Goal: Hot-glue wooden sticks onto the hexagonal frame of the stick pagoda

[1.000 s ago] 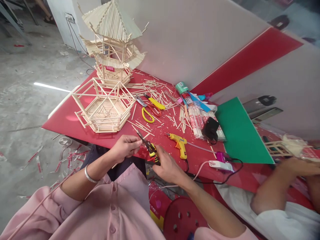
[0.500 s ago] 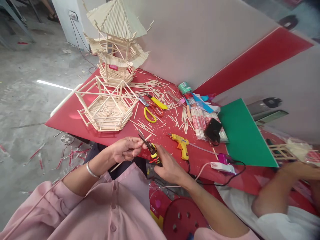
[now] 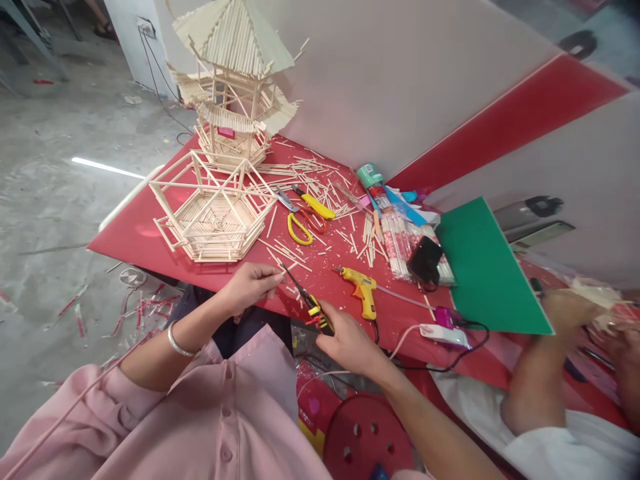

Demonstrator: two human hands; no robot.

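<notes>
My left hand (image 3: 255, 288) is closed in a pinch at the table's front edge, on a thin wooden stick (image 3: 287, 270) whose short end shows past the fingertips. My right hand (image 3: 347, 339) grips a pair of pliers (image 3: 311, 304) with dark jaws and yellow-and-black handles. The jaws point up and left, their tips close to the stick's end; contact between them cannot be made out. Beyond my left hand sits an open six-sided frame of sticks (image 3: 215, 227). Behind it stands a tiered stick pagoda (image 3: 235, 87) with slatted roofs.
Scissors (image 3: 300, 227) and a yellow-handled tool (image 3: 315, 202) lie among loose sticks (image 3: 320, 180). A yellow glue gun (image 3: 361, 288) rests right of the pliers. Wrapped stick bundles (image 3: 397, 250), a green board (image 3: 493, 280) and a power strip (image 3: 445, 335) are farther right, beside another person's arm (image 3: 537, 373).
My right hand and the pliers have moved slightly right and down, away from my left fingers. My left hand has turned and lifted a little; the long stick end below it no longer shows.
</notes>
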